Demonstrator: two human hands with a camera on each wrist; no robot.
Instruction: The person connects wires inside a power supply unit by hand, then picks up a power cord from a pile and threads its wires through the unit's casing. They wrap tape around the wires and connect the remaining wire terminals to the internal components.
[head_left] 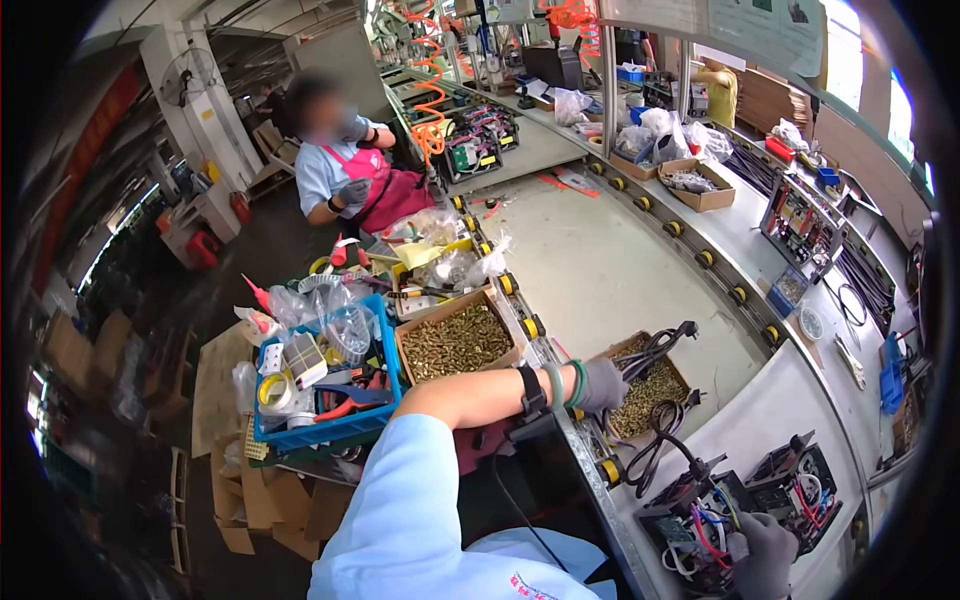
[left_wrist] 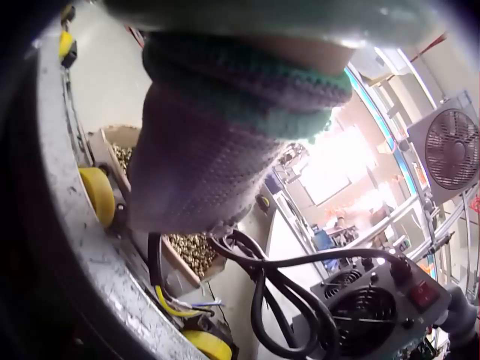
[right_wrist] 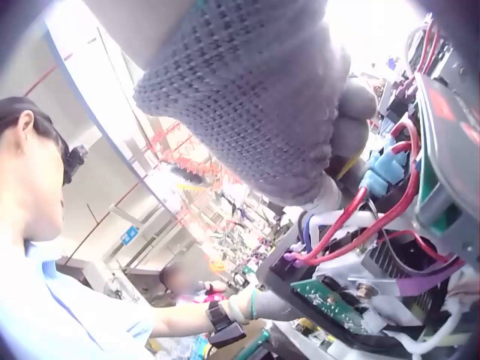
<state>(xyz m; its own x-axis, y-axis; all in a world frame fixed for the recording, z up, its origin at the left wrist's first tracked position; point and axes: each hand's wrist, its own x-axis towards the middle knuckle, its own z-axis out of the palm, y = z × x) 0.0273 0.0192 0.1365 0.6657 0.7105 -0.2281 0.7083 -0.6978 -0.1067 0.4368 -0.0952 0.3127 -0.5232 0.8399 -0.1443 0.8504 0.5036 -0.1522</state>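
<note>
My gloved left hand (head_left: 603,387) grips a looped black power cord (head_left: 655,350), over a carton of small brass-coloured parts (head_left: 640,418). Below that glove, in the left wrist view, hang a cut cord end and a yellow wire (left_wrist: 171,304). The cord runs into the panel of an open electrical unit (left_wrist: 367,307) with a fan grille and a red switch (left_wrist: 424,295). At this unit, my gloved right hand (head_left: 765,555) has its fingers curled round a yellow wire (right_wrist: 347,166). Red wires (right_wrist: 375,232) and blue connectors (right_wrist: 386,169) lie beside those fingers, whose tips are partly hidden.
A second open unit (head_left: 797,490) stands beside the first. Left of the roller rail are a larger carton of brass parts (head_left: 455,343) and a blue crate of tools (head_left: 330,430). Another person (head_left: 345,165) in a pink apron sits across the line.
</note>
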